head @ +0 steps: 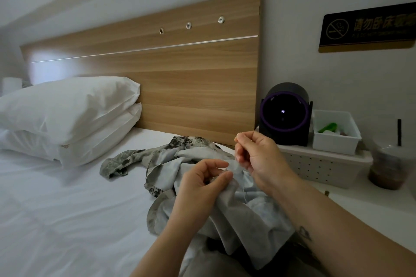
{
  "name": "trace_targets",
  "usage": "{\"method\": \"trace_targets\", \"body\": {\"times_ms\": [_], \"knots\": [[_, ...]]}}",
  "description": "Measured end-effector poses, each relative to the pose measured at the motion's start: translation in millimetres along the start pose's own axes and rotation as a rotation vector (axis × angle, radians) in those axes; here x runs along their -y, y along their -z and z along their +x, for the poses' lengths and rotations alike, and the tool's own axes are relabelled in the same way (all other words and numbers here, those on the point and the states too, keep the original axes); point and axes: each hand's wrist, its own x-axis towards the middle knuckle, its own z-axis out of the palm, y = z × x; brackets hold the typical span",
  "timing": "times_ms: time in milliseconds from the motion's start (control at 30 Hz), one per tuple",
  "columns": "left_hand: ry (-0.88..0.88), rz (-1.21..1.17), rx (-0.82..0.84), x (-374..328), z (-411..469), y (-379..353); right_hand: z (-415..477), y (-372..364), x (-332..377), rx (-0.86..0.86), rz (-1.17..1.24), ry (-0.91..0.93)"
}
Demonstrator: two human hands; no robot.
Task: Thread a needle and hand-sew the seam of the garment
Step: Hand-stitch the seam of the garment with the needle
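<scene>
— What's that bunched in your lap?

— That's the garment [236,216]. The pale grey side faces up near me and a camouflage print shows on the far folds. It spills from my lap onto the bed [67,209].

— And your hands?

— My left hand [202,184] pinches a small fold of the pale cloth between thumb and forefinger, with the other fingers curled under. My right hand [258,159] is just above and beside that fold. Its thumb and forefinger are pressed tight together and the rest of the fingers are curled in. I think it's the needle between them, but it's too fine to make out.

— Do the hands touch?

— They're close, with the fold between them. I can't tell whether they meet.

— What's around you?

— Two white pillows [72,105] are stacked on the left against a wooden headboard [180,74]. On my right, a black round gadget [283,117] with a purple ring and a white bin [335,132] stand side by side on a perforated white box [322,168]. A plastic cup [387,164] of brown drink with a dark straw is just beside the box. On the wall above hangs a dark sign [369,27].
</scene>
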Motion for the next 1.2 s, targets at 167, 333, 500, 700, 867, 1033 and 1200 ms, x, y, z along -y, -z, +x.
{"method": "trace_targets", "body": {"times_ms": [167,333,500,700,867,1033,1200], "knots": [[0.103,-0.040,0.032,-1.9,8.0,12.1,3.2,9.3,6.0,0.094,-0.121,0.000],[0.059,0.123,0.068,-1.1,7.0,6.7,0.9,5.6,6.4,0.137,-0.078,0.003],[0.006,0.208,0.123,-4.9,10.0,3.4,3.4,8.5,0.5,0.054,0.017,0.048],[0.205,0.109,0.218,-1.7,22.5,-6.0,11.8,29.6,-18.1,0.021,-0.366,0.158],[0.419,-0.338,0.197,-1.5,40.9,-34.6,26.8,60.9,-27.8,-0.115,-0.436,0.120],[0.367,-0.439,0.132,-6.6,62.5,-70.9,38.2,96.0,-21.8,-0.119,-0.619,0.109],[0.328,-0.377,0.093,-5.5,81.8,-102.6,52.7,136.7,7.8,-0.201,-0.765,0.244]]}}
